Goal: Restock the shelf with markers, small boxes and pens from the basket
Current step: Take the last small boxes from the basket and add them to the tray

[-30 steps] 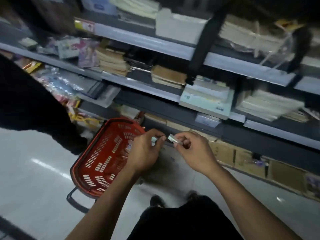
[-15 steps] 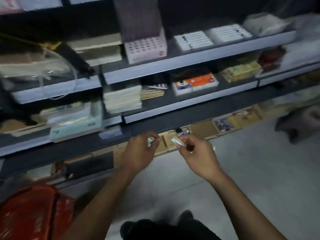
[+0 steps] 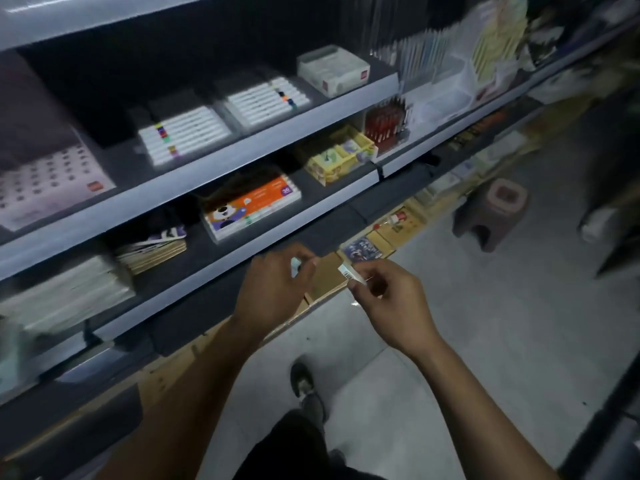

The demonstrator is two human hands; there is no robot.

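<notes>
The right hand (image 3: 388,296) pinches a small white box (image 3: 351,273), long axis pointing up-left toward the shelf (image 3: 221,168). The left hand (image 3: 273,289) pinches something pale, nearer the shelf edge; the marker trays (image 3: 183,133) lie up-left of both hands

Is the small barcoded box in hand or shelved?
In hand: right hand pinches the small box in front of the shelf.

Dim, bluish light; motion blur at left and right edges; wide-angle bending.
</notes>
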